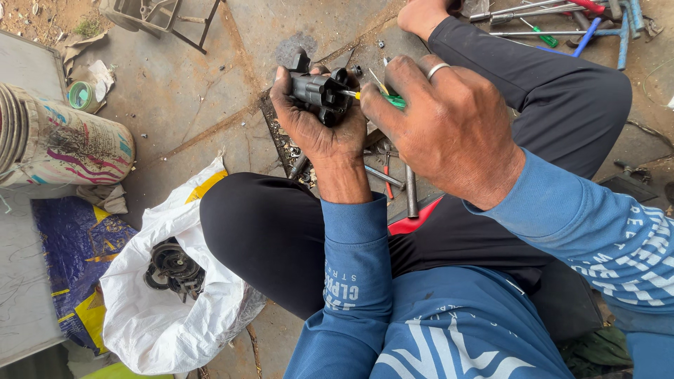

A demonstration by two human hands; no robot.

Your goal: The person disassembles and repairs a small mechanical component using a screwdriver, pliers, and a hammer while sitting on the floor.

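Sitting cross-legged on the concrete floor (189,91), the person keeps the work raised over the lap, near the upper middle of the frame, probably so the small parts sit close to the eye. At lower left a white sack (151,309) lies open with a dark round mechanical part (172,270) inside; at the left edge a painted bucket (60,144) lies on its side. Loose hand tools (562,24) lie at upper right, within reach. The left hand (319,130) has its fingers clamped around a black mechanical part (319,91), bracing it against the push of the tool. The right hand (442,126) closes its fingers on a green-handled screwdriver (375,97). Its long axis runs nearly level across the frame, tip pointing left into the part.
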